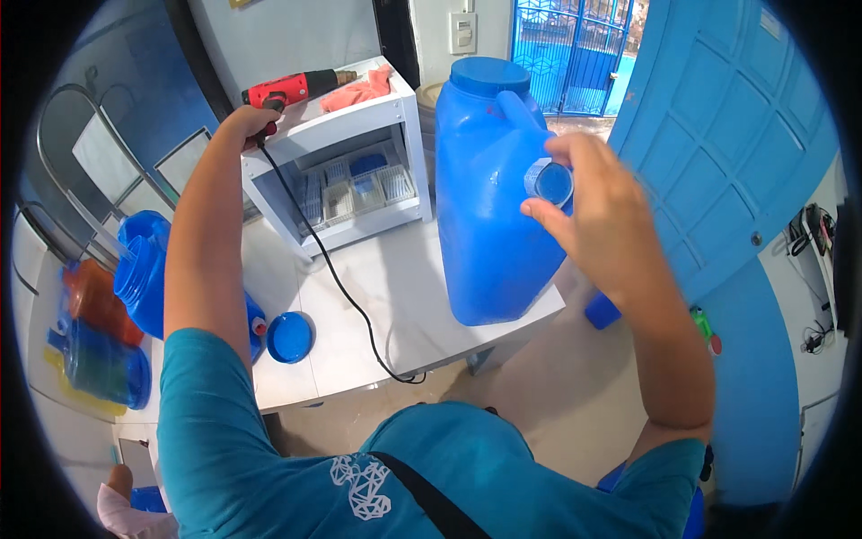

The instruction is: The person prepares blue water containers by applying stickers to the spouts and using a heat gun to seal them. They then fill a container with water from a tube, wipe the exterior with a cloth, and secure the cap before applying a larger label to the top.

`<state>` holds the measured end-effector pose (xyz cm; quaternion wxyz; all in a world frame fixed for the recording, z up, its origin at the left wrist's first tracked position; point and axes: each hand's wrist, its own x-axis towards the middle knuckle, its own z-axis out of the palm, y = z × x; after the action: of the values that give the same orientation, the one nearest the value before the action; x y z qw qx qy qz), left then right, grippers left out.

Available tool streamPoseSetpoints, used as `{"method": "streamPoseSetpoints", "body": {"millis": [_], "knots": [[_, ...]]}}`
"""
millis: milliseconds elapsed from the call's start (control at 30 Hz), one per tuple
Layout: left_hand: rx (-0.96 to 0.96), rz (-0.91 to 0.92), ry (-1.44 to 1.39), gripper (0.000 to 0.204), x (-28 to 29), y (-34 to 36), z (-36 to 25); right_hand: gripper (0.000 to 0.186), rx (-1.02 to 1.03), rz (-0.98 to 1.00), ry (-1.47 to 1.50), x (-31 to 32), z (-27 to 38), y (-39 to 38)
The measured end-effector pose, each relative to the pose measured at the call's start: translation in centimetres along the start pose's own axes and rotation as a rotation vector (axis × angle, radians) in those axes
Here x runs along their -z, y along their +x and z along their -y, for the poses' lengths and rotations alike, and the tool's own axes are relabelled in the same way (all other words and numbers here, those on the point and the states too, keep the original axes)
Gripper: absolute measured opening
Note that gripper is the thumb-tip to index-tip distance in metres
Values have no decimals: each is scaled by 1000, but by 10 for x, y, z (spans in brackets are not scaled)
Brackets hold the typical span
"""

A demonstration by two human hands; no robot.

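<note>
My left hand (259,122) grips the handle of a red and black heat gun (289,88) on the white shelf unit's top; a black cord (350,296) hangs from it across the counter. A tall blue jug (480,251) stands upright on the counter's right end, its large lid (489,74) on top. My right hand (597,202), slightly blurred, is at the jug's small capped spout (551,183), which has a clear band around it. Its thumb and fingers are apart, below and above the cap; I cannot tell whether they touch it.
More blue jugs (139,283), a loose blue lid (289,337) and stacked coloured containers (94,359) are at left. The shelf unit (409,153) holds trays and a pink cloth (355,92). An open blue door (718,162) is at right. Part of another person (117,503) shows lower left.
</note>
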<state>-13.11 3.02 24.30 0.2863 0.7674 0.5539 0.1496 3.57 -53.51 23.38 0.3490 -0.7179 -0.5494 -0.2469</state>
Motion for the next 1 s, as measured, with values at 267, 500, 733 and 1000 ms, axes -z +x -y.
{"method": "streamPoseSetpoints", "body": {"millis": [267, 500, 733, 1000], "knots": [[28, 19, -685, 27, 4, -18, -6, 71, -71, 50, -96, 6, -7, -19], [-535, 85, -1234, 27, -8, -111, -13, 67, -36, -253, -8, 47, -9, -41], [-964, 30, -1368, 65, -90, -320, -59, 64, 58, -155, 354, 44, 14, -43], [-1219, 2, -881, 75, -232, -463, -91, 53, -3, -104, 704, 25, 21, -59]]}}
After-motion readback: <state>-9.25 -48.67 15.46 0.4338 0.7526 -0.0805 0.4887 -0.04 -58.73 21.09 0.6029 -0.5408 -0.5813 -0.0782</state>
